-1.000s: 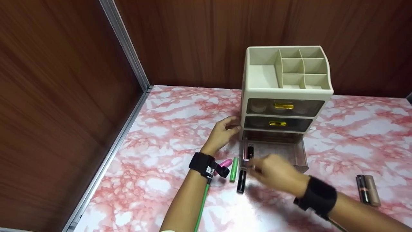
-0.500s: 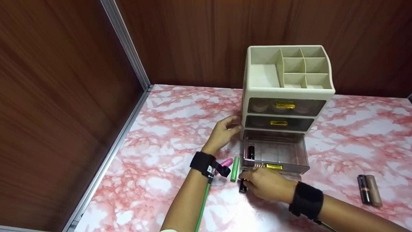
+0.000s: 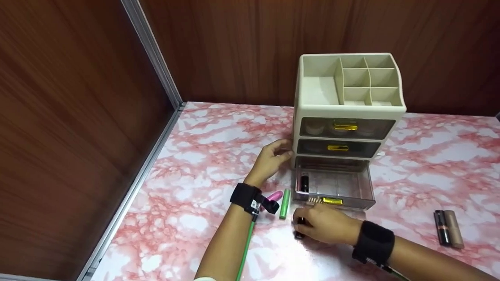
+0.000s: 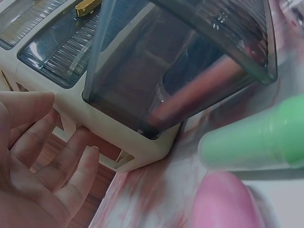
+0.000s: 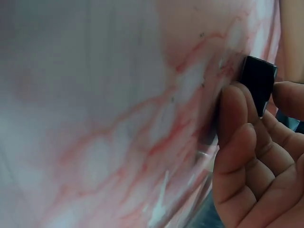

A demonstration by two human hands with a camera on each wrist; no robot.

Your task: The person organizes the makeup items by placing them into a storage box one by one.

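Observation:
My right hand [image 3: 326,224] pinches a small black cosmetic tube [image 5: 259,80], probably a lipstick, between thumb and fingers, low over the table in front of the pulled-out bottom drawer [image 3: 351,185]. My left hand [image 3: 269,162] rests against the left side of the cream drawer organizer [image 3: 351,111], its fingertips [image 4: 88,159] at the side frame. A dark tube with a pinkish-red one [image 4: 204,90] lies at the left inside the drawer. Beside the drawer on the table lie a green tube [image 3: 285,203] and a pink tube [image 3: 276,196], the latter partly behind my left wrist strap.
A black tube [image 3: 442,228] and a tan tube [image 3: 454,229] lie side by side at the right. Two upper drawers with gold handles [image 3: 345,126] are closed. Dark wood panels [image 3: 234,50] bound the marbled table [image 3: 203,164] at the back and left.
My right hand has come down from the drawer's front edge to the black tube and taken hold of it. The tube has shifted slightly right. My left hand has stayed in place.

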